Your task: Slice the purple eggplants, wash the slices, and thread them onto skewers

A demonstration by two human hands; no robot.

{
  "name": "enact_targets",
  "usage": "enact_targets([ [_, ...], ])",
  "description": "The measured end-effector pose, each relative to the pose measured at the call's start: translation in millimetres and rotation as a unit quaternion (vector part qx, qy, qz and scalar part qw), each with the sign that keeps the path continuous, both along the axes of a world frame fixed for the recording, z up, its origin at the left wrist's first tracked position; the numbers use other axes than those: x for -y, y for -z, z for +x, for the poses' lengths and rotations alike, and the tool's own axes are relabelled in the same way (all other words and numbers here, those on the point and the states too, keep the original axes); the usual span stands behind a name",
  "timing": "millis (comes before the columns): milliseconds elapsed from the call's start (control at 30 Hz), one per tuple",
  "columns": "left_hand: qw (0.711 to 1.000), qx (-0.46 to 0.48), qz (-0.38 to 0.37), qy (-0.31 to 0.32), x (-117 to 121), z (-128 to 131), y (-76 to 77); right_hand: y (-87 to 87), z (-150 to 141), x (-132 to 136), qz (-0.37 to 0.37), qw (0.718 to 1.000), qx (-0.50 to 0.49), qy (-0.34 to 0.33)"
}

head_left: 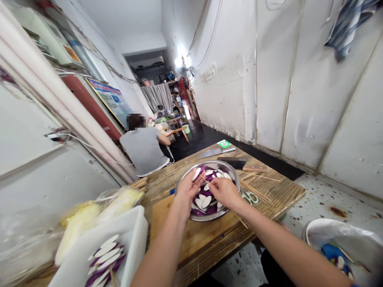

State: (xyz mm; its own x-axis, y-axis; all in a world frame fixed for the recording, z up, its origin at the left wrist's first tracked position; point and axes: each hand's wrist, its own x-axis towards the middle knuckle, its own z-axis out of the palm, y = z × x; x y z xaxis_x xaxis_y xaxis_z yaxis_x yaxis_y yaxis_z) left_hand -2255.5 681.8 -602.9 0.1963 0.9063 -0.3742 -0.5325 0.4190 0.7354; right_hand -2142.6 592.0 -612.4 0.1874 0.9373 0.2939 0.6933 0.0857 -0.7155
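A metal bowl [214, 218] full of purple-skinned, white-fleshed eggplant slices [206, 202] stands in front of me, partly over a wooden cutting board [163, 213]. My left hand [189, 186] is above the bowl's left side, holding an eggplant slice [196, 173] by the thumb and fingers. Opposite it, my right hand [224, 192] is closed in a pinch on a thin wooden skewer [204, 179], whose far end reaches my left fingers. At the lower left, a white plastic bin [140, 223] holds skewered eggplant slices [105, 259].
Right of the bowl are scissors [250, 197] and loose skewers [257, 192]. Behind it lie a knife [217, 152] and a dark-bladed cleaver [254, 168]. A lined bucket [309, 227] stands at right. A person in grey [142, 147] sits beyond the table; another person [162, 111] is farther back.
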Motion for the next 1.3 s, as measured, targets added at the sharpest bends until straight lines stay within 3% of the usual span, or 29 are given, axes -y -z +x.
enact_targets([
  [133,1.000,0.001,-0.008,-0.004,-1.1,-0.3,2.3,4.5,1.7,-2.1,0.017,1.000,0.017,-0.007],
  [367,0.989,-0.066,-0.006,0.129,15.5,9.8,0.9,5.6,2.6,-4.5,0.031,0.999,0.009,0.030],
  [500,0.983,-0.088,0.008,0.163,22.1,11.9,-0.9,6.8,3.3,-5.0,0.046,0.998,-0.006,0.047],
  [600,0.981,-0.087,0.032,0.168,16.7,9.4,-2.3,8.8,5.0,-4.8,0.088,0.992,-0.064,0.059],
  [667,0.973,-0.156,0.088,0.145,11.1,7.1,-1.7,10.0,6.3,-3.9,0.124,0.979,-0.136,0.086],
  [700,0.954,-0.229,0.136,0.137,8.8,6.4,-0.7,10.4,6.7,-3.2,0.139,0.970,-0.170,0.103],
  [733,0.917,-0.322,0.191,0.139,7.3,6.2,0.9,10.8,6.9,-2.4,0.150,0.961,-0.201,0.115],
  [800,0.789,-0.513,0.294,0.168,7.0,8.1,5.7,11.3,6.7,-0.6,0.164,0.947,-0.249,0.123],
  [867,0.664,-0.633,0.345,0.197,9.0,13.0,12.2,11.5,6.0,0.7,0.167,0.939,-0.278,0.112],
  [900,0.635,-0.660,0.344,0.209,10.2,16.2,15.5,11.5,5.7,1.2,0.167,0.938,-0.286,0.105],
  [933,0.631,-0.667,0.328,0.222,11.1,19.3,18.5,11.4,5.4,1.6,0.169,0.937,-0.289,0.099],
  [1133,0.713,-0.596,0.224,0.293,4.6,20.3,19.8,11.6,6.7,2.0,0.178,0.943,-0.261,0.106],
  [1200,0.791,-0.512,0.168,0.289,-0.1,13.4,15.9,11.9,7.4,1.9,0.171,0.946,-0.252,0.108],
  [1300,0.934,-0.268,0.042,0.231,-6.7,3.7,12.0,11.8,7.8,2.1,0.168,0.950,-0.245,0.096],
])
